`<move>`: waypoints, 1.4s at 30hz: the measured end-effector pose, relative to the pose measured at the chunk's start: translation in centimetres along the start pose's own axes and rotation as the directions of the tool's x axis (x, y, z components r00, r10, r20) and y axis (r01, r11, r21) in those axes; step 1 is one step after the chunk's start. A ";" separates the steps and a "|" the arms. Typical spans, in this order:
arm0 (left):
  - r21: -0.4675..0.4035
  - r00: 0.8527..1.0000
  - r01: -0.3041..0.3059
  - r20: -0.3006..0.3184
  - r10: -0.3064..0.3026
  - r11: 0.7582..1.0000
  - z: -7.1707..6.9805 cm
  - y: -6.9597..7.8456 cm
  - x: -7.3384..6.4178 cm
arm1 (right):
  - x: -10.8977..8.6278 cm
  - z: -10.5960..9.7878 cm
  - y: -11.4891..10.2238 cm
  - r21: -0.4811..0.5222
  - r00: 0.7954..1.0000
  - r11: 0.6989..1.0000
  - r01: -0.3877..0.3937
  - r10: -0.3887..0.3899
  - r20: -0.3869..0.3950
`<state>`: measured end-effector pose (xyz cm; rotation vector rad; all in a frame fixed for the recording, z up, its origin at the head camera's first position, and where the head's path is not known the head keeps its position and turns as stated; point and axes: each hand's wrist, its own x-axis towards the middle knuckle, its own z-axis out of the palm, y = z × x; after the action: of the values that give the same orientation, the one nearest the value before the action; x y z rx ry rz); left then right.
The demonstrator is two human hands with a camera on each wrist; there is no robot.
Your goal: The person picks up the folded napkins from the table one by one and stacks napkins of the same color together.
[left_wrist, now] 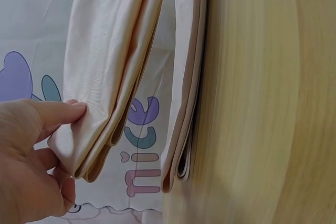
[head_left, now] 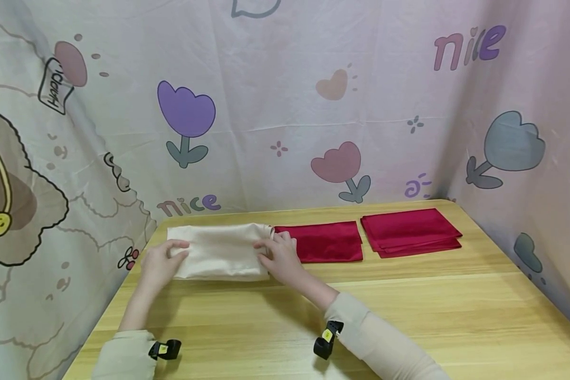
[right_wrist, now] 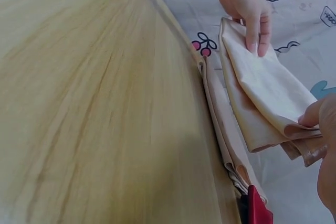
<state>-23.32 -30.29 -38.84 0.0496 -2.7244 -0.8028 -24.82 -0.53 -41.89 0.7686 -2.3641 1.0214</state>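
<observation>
A folded cream satin cloth (head_left: 223, 253) is held by both hands above the table, near its back left. My left hand (head_left: 160, 265) pinches its left end, thumb on the near face and fingers behind, as the left wrist view shows. At the other end my right hand (head_left: 283, 258) grips the cloth's edge between thumb and fingers. Beneath it, a second folded cream cloth (left_wrist: 185, 72) lies flat on the table, with a gap between the two in the wrist views. From the head view this lower cloth is hidden behind the held one.
A folded red cloth (head_left: 330, 241) lies just right of the cream ones, partly behind my right hand. Farther right is another folded red cloth (head_left: 410, 232) with layered edges. The wooden table (head_left: 408, 316) ends at a printed curtain (head_left: 266, 105) behind and at the sides.
</observation>
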 end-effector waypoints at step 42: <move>-0.025 0.999 0.040 0.014 -0.039 0.999 -0.3 -1.0 2.0 | 3.1 1.3 0.0 -0.093 0.990 0.993 -0.073 0.083 0.110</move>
<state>-25.20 -31.52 -38.52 0.0930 -2.7333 -0.8519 -27.37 -2.50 -40.82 0.7242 -2.5365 0.9180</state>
